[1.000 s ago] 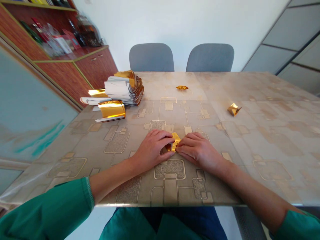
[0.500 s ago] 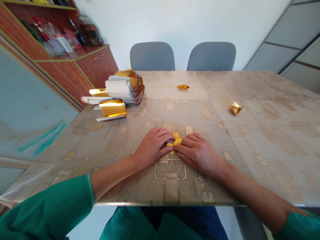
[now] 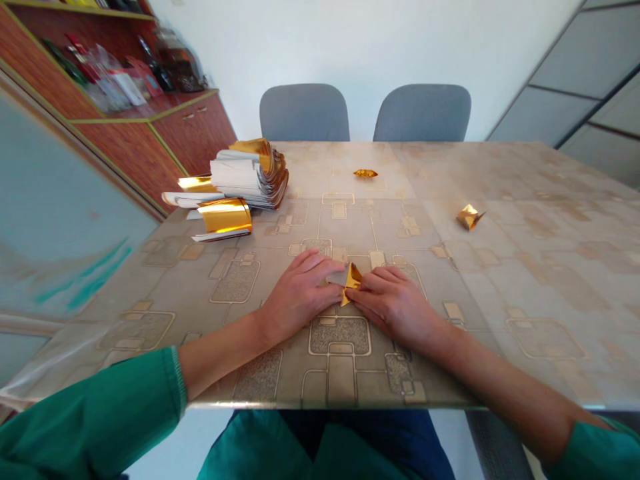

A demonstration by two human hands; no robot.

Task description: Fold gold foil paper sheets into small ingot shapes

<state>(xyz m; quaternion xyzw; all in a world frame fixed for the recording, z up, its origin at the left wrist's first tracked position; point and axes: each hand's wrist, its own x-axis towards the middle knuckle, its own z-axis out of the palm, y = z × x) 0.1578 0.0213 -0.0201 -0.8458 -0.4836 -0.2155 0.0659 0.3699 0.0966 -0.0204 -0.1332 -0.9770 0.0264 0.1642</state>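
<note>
Gold paper fold (image 3: 353, 277): one, small, lying on the near middle of the surface (image 3: 545, 360), between two bare hands. Listed left to right. Paper stack (image 3: 245, 183): thick, white edges and gold faces, far left, well apart from the hands. Curled gold sheet (image 3: 227, 217): just in front of that stack, gold face up. Left hand (image 3: 299, 290): low over the surface, fingers pointing right; forefinger and thumb parted, a greyish face visible in the gap, lower tip touching the left side of the fold; whether it pinches there cannot be told. Fold itself: lies directly right of the left fingers and directly left of the right ones, both hands equally near; visible part longest from near to far, upper end pointed; full outline hidden by the fingers. Far gold piece (image 3: 365, 173): slim, long axis running left to right, toward the far edge, beyond the fold. Right hand (image 3: 400, 303): fingers curled and drawn together, pointing left, tips closed on the right and near part of the fold. Right-hand gold piece (image 3: 469, 218): angular, pointed, well beyond the right hand.
</note>
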